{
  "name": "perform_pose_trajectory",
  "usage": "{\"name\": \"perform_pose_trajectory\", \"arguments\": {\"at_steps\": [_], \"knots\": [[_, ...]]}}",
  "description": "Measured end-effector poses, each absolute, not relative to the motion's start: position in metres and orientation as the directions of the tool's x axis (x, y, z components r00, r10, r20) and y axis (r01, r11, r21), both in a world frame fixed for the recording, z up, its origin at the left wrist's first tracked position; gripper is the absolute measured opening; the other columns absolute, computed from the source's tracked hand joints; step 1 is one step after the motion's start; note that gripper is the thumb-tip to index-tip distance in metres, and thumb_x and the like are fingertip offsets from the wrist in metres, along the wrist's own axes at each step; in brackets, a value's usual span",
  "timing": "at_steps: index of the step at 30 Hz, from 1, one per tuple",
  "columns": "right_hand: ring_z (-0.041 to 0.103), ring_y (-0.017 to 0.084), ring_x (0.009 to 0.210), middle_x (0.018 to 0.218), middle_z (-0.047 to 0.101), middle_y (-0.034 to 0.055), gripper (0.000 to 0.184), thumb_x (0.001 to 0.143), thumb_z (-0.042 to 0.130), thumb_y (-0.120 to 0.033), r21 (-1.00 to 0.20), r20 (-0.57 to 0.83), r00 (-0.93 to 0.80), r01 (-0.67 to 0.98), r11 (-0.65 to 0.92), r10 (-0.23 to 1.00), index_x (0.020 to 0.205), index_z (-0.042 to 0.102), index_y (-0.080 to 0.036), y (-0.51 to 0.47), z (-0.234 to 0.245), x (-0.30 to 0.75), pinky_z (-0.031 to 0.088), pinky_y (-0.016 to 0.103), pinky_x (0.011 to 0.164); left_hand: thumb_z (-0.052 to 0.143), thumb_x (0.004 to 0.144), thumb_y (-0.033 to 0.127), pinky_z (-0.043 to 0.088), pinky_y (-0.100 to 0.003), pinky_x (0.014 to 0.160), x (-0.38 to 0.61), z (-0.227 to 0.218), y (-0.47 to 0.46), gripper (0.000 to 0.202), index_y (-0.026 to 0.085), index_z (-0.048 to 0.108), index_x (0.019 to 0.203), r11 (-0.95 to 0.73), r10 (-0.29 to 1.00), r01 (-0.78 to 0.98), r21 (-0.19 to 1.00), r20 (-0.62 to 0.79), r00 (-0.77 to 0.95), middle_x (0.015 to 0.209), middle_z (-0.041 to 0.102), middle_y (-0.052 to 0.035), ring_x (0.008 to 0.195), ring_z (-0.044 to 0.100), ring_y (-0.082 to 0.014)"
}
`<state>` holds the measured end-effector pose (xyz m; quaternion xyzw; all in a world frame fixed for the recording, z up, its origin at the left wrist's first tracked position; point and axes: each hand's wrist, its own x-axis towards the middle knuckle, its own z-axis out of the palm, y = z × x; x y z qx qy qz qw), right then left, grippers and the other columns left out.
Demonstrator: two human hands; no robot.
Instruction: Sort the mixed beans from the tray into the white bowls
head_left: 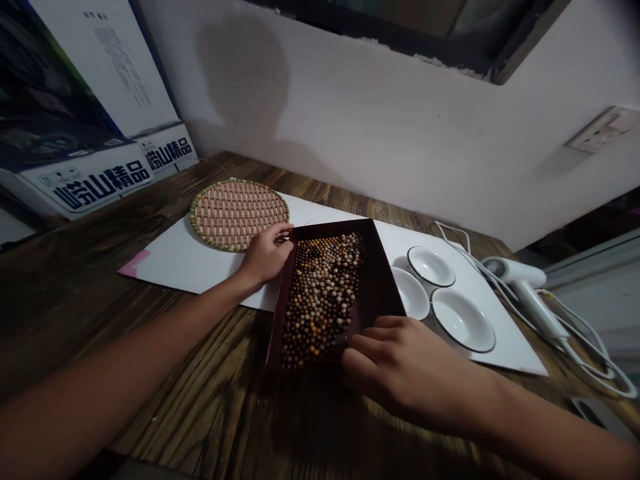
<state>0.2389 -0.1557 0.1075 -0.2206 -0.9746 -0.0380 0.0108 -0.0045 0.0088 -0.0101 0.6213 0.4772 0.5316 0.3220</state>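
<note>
Pale wall [350, 120] behind, dark streaked wood table [210, 380] below, dim light. Far left: blue-and-white printed cardboard boxes [100, 167] with dark Chinese lettering. Next, round flat pinkish-brown woven basket tray [237, 213] with green-bound rim, lying on a flat white board [170, 267]; weave visible across it. Left hand [267, 255] just right of it, thumb and fingers pinching the far-left corner of a dark red rectangular tray [384, 283]. Tray is at centre, in front of the person, across the board's front edge; can't tell if it rests or is lifted. Inside: many small round beads [323, 287], dark brown, yellow-orange and cream, massed toward the left; bare tray floor shows along the right. Right hand [400, 363] is over the tray's near-right side, fingers curled in; fingertips in shadow, can't tell what they grip. Right of tray: three round white dark-rimmed bowls, one far [431, 265], one partly behind the tray wall [413, 293], one near [463, 319]; white insides visible. Further right, white hair dryer [533, 293] with looped white cord [607, 353].

Edges: board's left corner is pink, well apart from the tray. Narrow board strip between basket tray and tray; bowls sit close on the right. Wood shows in front of the board, left of the tray. Hair dryer lies just past the board's right edge.
</note>
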Motion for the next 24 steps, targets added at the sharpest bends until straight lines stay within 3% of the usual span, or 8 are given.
{"name": "perform_pose_trajectory", "arguments": {"at_steps": [7, 12, 24], "knots": [[0.044, 0.015, 0.058, 0.071, 0.060, -0.0030, 0.030, 0.110, 0.045, -0.024, 0.042, 0.139, -0.881, 0.461, 0.886, 0.452, 0.081, 0.051, -0.022, -0.159, 0.086, 0.247, 0.029, 0.036, 0.061, 0.060, 0.077, 0.024, 0.055, -0.043, 0.101, -0.004, -0.006, 0.006, 0.043, 0.019, 0.075, 0.118, -0.338, 0.933, 0.306, 0.890, 0.360, -0.017, 0.118, 0.079, -0.0083, 0.109, 0.072, -0.0282], [0.043, 0.016, 0.058, 0.068, 0.057, -0.0027, 0.036, 0.111, 0.038, -0.019, 0.038, 0.271, -0.857, 0.465, 0.885, 0.438, 0.077, 0.051, -0.022, -0.162, 0.066, 0.252, 0.028, 0.035, 0.059, 0.061, 0.075, 0.025, 0.055, -0.045, 0.099, -0.004, -0.003, 0.004, 0.042, 0.018, 0.074, 0.114, -0.357, 0.927, 0.234, 0.905, 0.373, -0.031, 0.116, 0.079, -0.0090, 0.107, 0.071, -0.0288], [0.043, 0.017, 0.060, 0.068, 0.057, -0.0020, 0.040, 0.111, 0.033, -0.015, 0.063, 0.319, -0.855, 0.450, 0.891, 0.409, 0.076, 0.053, -0.021, -0.171, 0.054, 0.244, 0.028, 0.036, 0.060, 0.063, 0.084, 0.032, 0.049, -0.046, 0.108, -0.007, -0.003, 0.005, 0.038, 0.018, 0.068, 0.119, -0.420, 0.903, 0.117, 0.900, 0.427, -0.041, 0.119, 0.074, -0.0095, 0.116, 0.067, -0.0283]]}}
